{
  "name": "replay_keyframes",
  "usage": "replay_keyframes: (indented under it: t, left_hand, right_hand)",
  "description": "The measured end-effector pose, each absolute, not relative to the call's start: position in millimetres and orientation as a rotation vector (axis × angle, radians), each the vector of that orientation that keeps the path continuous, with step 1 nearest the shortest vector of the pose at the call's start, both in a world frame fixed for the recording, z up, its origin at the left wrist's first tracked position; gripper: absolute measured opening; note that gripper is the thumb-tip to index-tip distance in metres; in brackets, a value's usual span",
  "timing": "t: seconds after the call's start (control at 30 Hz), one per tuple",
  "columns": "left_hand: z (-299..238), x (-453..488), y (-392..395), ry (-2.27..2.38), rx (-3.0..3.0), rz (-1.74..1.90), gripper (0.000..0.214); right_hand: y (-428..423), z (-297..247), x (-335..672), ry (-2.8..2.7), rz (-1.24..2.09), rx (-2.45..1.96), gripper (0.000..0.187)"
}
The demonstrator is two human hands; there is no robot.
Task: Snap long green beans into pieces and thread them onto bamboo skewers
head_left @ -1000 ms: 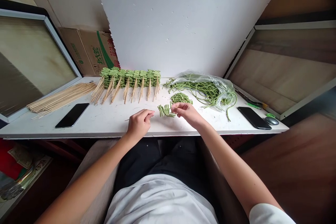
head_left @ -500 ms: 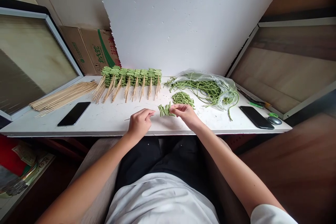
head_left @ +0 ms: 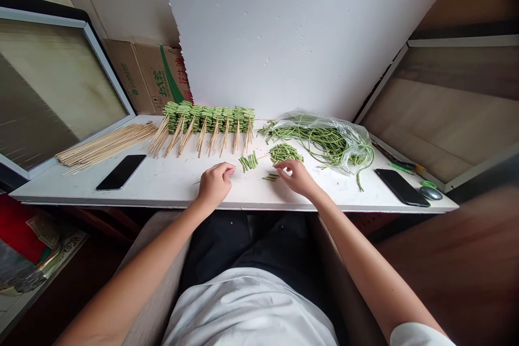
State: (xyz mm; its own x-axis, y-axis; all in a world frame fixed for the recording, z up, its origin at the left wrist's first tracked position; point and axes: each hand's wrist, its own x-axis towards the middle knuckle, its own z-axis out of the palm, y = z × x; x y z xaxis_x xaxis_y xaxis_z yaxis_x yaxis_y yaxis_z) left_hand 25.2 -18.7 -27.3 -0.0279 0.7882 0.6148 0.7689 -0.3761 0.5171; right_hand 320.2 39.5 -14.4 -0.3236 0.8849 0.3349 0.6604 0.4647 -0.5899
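Note:
A bamboo skewer (head_left: 263,157) runs through my left hand (head_left: 215,183), whose fingers are closed round it. Short green bean pieces (head_left: 248,161) are threaded side by side on the skewer, right of that hand, and its thin tip pokes out to the left. My right hand (head_left: 295,175) is at the near edge of a heap of cut bean pieces (head_left: 286,152), thumb and fingers pinched together. What lies between its fingertips is too small to make out. A few loose bean pieces (head_left: 270,177) lie on the table just left of it.
Bundles of finished bean skewers (head_left: 211,119) stand stacked at the back left. Bare skewers (head_left: 107,146) and a phone (head_left: 120,172) lie left. Long beans (head_left: 324,140) spill from a plastic bag (head_left: 357,135); another phone (head_left: 401,187) lies right. A white board (head_left: 300,48) rises behind.
My right hand has moved off the skewer's right end, rightward to the heap of cut beans. The skewer's right end now shows bare. My left hand keeps its hold.

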Motion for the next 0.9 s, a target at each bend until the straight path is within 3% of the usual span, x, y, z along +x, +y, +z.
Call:
replay_keyframes:
  t: [0.13, 0.37, 0.47, 0.73, 0.9]
  left_hand:
    - [-29, 25, -19, 1.767, 2.18, 1.371, 0.019]
    - [-31, 24, -17, 1.71, 2.27, 1.465, 0.017]
    - [-30, 24, -18, 1.702, 2.287, 1.486, 0.017]
    - [-16, 32, -29, 1.62, 2.289, 1.582, 0.018]
    - [-10, 35, -35, 1.573, 2.33, 1.62, 0.018]
  right_hand:
    - [43, -28, 325, -2.259, 0.115, -1.358, 0.026]
    - [42, -27, 326, -2.219, 0.215, -1.231, 0.025]
    - [42, -22, 323, -2.074, 0.415, -1.188, 0.03]
    - [33, -3, 316, -1.387, 1.427, -0.938, 0.042]
    - [28, 0, 312, -1.229, 1.588, -0.829, 0.036]
